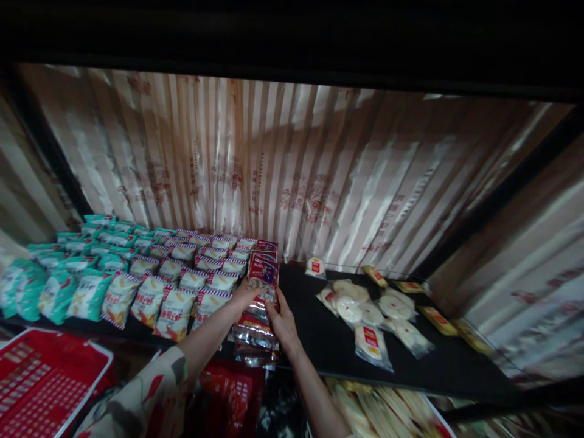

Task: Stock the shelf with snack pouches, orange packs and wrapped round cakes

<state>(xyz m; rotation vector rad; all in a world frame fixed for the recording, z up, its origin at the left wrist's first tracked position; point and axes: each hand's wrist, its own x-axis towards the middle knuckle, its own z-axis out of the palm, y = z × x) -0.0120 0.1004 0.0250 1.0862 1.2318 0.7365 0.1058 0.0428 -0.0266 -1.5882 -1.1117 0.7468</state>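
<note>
My left hand (240, 301) and my right hand (283, 322) close from either side on a row of red and silver snack packets (262, 277) standing on a black shelf (328, 340). The left hand's fingers press against the row's left side. The right hand grips the right side of the front packets. Left of the row stand rows of white, red-striped snack bags (182, 292), and further left rows of teal snack bags (68, 286).
Clear packs of round white cakes (369, 316) and small yellow packets (438, 319) lie loose on the shelf's right half. A striped plastic sheet (292, 176) hangs behind. Red baskets (41, 383) sit below at left. A lower shelf holds pale packs (387, 413).
</note>
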